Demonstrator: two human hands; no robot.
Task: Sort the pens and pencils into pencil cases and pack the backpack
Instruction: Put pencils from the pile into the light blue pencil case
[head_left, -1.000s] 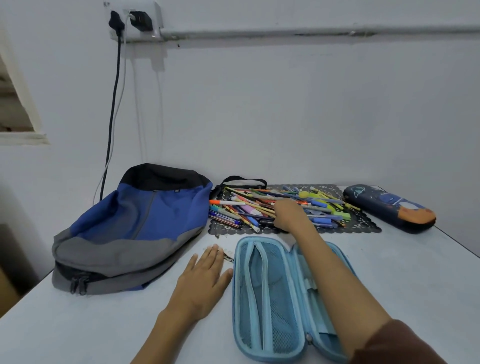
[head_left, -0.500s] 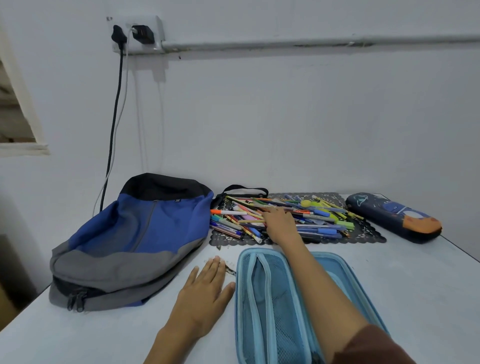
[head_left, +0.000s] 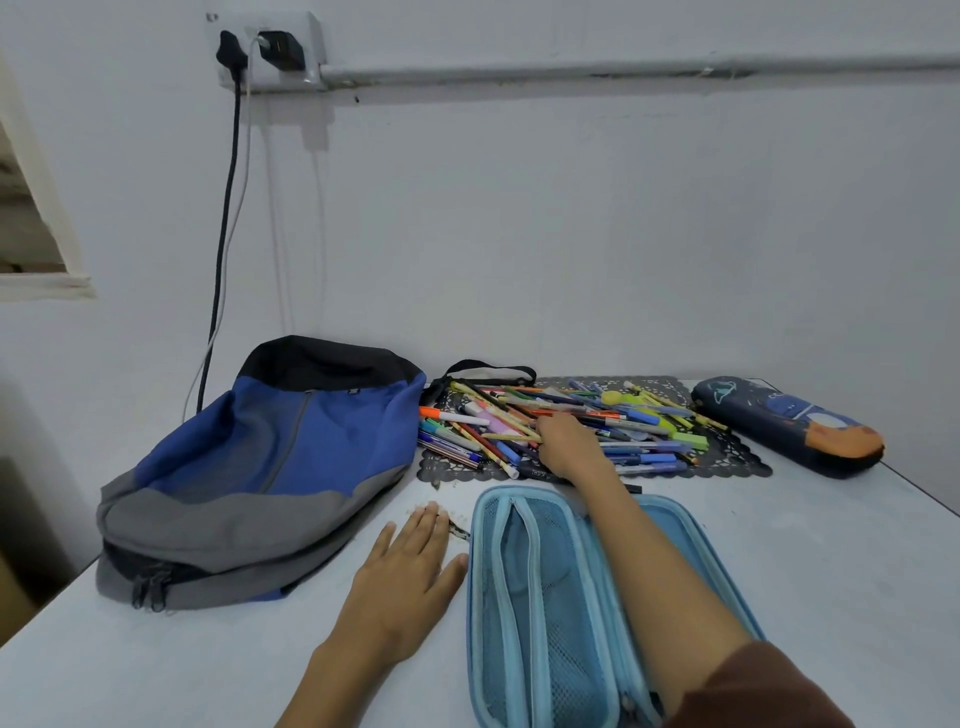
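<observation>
Pens and pencils (head_left: 641, 415) lie heaped at centre frame, where the right hand (head_left: 569, 448) digs in; whether its grip has closed on one, I cannot tell. The left hand (head_left: 410, 577) rests flat, grip released, beside the open pencil case (head_left: 540, 597) at lower centre, probably steadying it.

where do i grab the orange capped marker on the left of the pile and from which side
Pinch the marker by its white barrel, mid-length, from above, with fingers on its near and far sides. It lies flat and crosswise at the left edge of the pile, seemingly on top, with its orange cap pointing left, so the barrel looks free.
</observation>
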